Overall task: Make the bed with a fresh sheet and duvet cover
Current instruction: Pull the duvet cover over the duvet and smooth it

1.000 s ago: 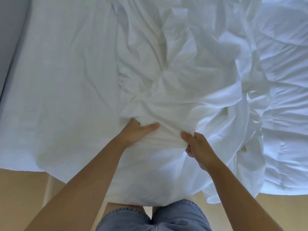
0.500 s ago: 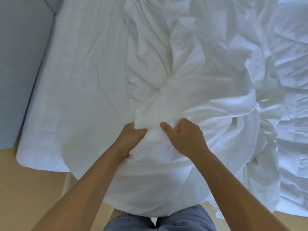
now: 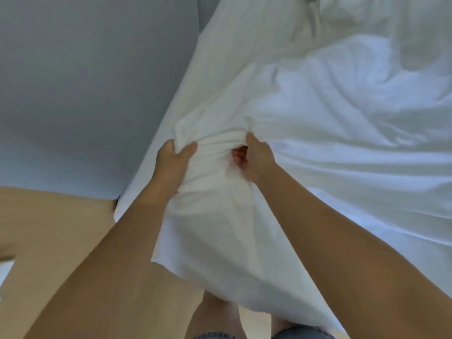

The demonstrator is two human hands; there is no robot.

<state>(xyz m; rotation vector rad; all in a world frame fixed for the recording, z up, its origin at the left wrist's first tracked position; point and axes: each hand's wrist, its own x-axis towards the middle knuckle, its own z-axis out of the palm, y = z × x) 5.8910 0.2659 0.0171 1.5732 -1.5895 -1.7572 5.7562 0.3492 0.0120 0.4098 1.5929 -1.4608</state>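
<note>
A: While both hands clutch it, which way does the sheet (image 3: 220, 216) run?

B: Its long axis goes from 6 o'clock, where a loose end hangs off the bed's edge in front of the person's legs (image 3: 215, 311), up toward 1 o'clock across the bed (image 3: 244, 45). The bunched ridge between the hands lies crosswise, 9 to 3.

A: And the hands?

B: The left hand (image 3: 175, 156) has its thumb clamped over the ridge, with its fingers buried behind the cloth. The right hand (image 3: 258, 160), just beside it at 3 o'clock, curls into a fold; only the fingertips (image 3: 238, 155) peek out.

A: Anything unclear?

B: Sheet or duvet cover, I cannot tell. The heap (image 3: 367, 15) at 1 o'clock is blurred, and the frame cuts off the cloth's right side. A grey wall (image 3: 85, 81) fills 10 o'clock, and wooden floor (image 3: 49, 228) fills 8.
</note>
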